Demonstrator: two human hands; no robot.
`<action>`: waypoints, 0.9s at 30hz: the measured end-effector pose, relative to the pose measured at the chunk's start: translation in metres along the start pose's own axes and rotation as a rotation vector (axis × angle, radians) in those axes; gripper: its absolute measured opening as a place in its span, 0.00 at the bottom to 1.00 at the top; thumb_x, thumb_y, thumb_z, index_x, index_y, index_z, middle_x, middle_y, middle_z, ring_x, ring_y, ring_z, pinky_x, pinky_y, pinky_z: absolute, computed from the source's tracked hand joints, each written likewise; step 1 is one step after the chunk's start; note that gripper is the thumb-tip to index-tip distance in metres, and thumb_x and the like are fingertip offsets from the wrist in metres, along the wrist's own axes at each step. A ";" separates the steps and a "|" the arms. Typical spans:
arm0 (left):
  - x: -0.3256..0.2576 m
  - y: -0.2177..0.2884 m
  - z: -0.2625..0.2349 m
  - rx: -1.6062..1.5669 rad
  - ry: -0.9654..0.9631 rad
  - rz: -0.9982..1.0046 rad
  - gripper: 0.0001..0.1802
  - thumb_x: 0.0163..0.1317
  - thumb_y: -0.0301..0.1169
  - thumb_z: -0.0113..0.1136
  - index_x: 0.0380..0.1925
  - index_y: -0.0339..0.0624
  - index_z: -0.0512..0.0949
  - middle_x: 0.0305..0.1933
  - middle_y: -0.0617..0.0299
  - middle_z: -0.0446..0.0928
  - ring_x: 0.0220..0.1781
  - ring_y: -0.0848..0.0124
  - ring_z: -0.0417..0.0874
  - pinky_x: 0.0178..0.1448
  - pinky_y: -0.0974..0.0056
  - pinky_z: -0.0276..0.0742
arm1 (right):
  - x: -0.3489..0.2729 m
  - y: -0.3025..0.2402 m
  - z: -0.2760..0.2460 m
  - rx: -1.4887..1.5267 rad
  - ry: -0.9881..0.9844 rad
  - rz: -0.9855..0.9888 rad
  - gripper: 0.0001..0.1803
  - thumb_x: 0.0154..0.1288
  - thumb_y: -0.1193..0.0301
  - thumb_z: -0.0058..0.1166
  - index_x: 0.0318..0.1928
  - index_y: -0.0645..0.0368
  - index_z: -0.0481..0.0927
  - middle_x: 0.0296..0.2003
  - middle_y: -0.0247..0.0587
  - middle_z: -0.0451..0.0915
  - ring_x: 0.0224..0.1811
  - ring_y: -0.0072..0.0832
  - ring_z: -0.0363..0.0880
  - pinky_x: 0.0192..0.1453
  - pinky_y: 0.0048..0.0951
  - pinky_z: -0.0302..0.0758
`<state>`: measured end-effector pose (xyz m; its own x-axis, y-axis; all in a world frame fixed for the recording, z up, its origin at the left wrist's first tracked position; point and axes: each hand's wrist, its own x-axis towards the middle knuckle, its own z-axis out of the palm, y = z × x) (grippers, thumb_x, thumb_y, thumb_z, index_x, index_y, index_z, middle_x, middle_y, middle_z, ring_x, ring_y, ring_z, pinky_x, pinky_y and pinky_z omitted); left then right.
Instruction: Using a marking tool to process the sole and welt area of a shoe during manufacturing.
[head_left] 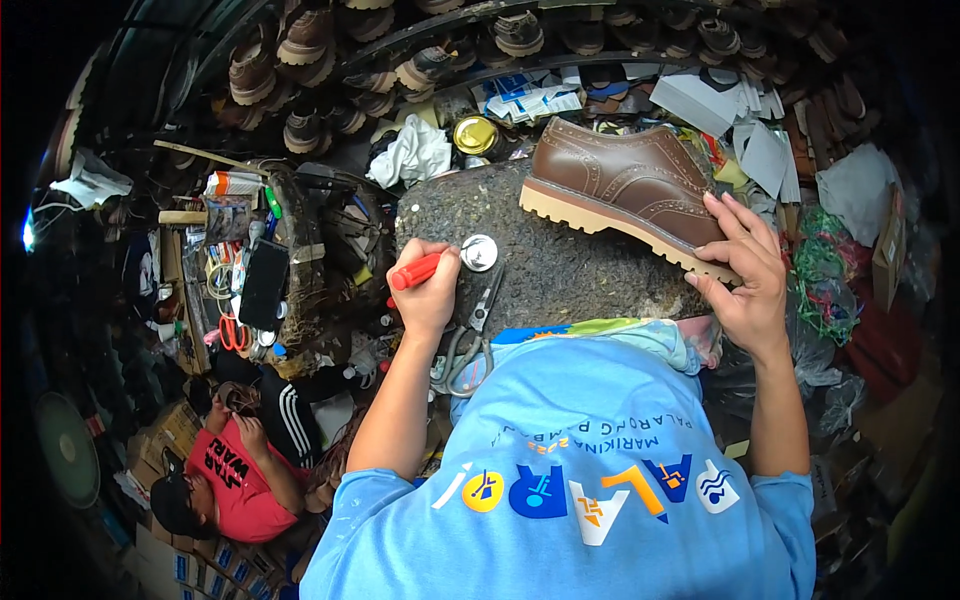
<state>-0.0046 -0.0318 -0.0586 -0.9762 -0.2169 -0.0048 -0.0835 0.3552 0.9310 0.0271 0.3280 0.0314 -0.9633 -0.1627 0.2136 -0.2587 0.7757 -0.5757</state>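
Observation:
My left hand (432,292) is closed around a tool with a red handle (415,271); its working tip is too small to make out. Right beside those fingers lies a small round lid or tin (479,253) with a whitish, shiny face. My right hand (742,268) grips the toe of a brown leather brogue shoe (630,172), thumb by the sole and fingers on the upper. The shoe has a chunky cream sole and is held tilted over a rough dark work block (590,285). Grey-handled pliers (472,335) rest at the block's near edge, by my left wrist.
Behind the block are a yellow-topped can (475,135), a crumpled white cloth (412,152) and paper scraps (697,103). Shoes (425,68) line racks farther back. At left, a cluttered stand bears a phone (264,285) and orange-handled scissors (234,333). A person in red (255,480) sits lower left.

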 end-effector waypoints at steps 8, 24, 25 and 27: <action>-0.002 0.015 -0.003 -0.167 0.011 -0.051 0.05 0.54 0.25 0.65 0.27 0.35 0.78 0.25 0.65 0.77 0.25 0.79 0.73 0.31 0.73 0.68 | 0.003 0.004 0.001 -0.005 0.023 -0.021 0.12 0.40 0.72 0.66 0.30 0.58 0.81 0.55 0.43 0.79 0.62 0.45 0.72 0.62 0.43 0.64; 0.000 0.111 0.109 -0.792 -0.531 -0.135 0.04 0.53 0.22 0.59 0.26 0.37 0.73 0.23 0.63 0.72 0.19 0.79 0.64 0.23 0.71 0.61 | 0.003 -0.003 0.001 -0.028 0.050 0.045 0.17 0.41 0.73 0.62 0.37 0.55 0.79 0.55 0.37 0.78 0.60 0.42 0.72 0.62 0.41 0.65; 0.001 0.110 0.111 -0.781 -0.545 -0.109 0.05 0.52 0.22 0.59 0.25 0.37 0.72 0.22 0.63 0.71 0.19 0.79 0.64 0.23 0.72 0.61 | 0.004 -0.006 0.002 -0.033 0.052 0.050 0.17 0.41 0.73 0.62 0.37 0.55 0.79 0.55 0.37 0.78 0.60 0.42 0.72 0.62 0.41 0.65; 0.004 0.107 0.114 -0.753 -0.548 -0.117 0.05 0.52 0.22 0.60 0.25 0.37 0.72 0.21 0.64 0.71 0.18 0.79 0.64 0.23 0.72 0.61 | 0.006 -0.012 0.006 -0.064 0.076 0.048 0.17 0.40 0.72 0.63 0.36 0.54 0.79 0.53 0.35 0.77 0.57 0.40 0.73 0.60 0.41 0.66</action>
<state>-0.0406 0.1089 -0.0002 -0.9440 0.3121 -0.1066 -0.2228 -0.3652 0.9039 0.0239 0.3142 0.0353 -0.9656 -0.0792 0.2475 -0.2046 0.8191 -0.5359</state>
